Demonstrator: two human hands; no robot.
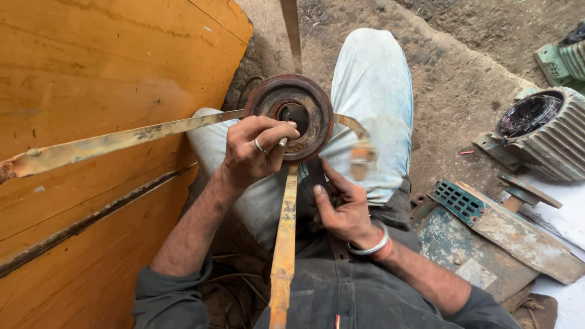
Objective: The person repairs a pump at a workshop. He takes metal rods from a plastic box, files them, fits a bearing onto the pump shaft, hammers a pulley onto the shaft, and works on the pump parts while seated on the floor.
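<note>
Nearest the camera, a rusty blade [284,244] runs up between the forearms to a rusted hub [291,117] resting over the person's lap. The right hand [342,207] lies loosely curled, fingers [332,173] pointing up just below the hub, gripping nothing that shows. The left hand [253,149] is pinched shut on a small pale piece at the hub's centre hole [296,114]. A second blade [116,141] stretches left across a wooden board [97,67]. Farther right on the dirt floor [457,85] lie a green grille [458,201] and a finned motor housing [542,131].
</note>
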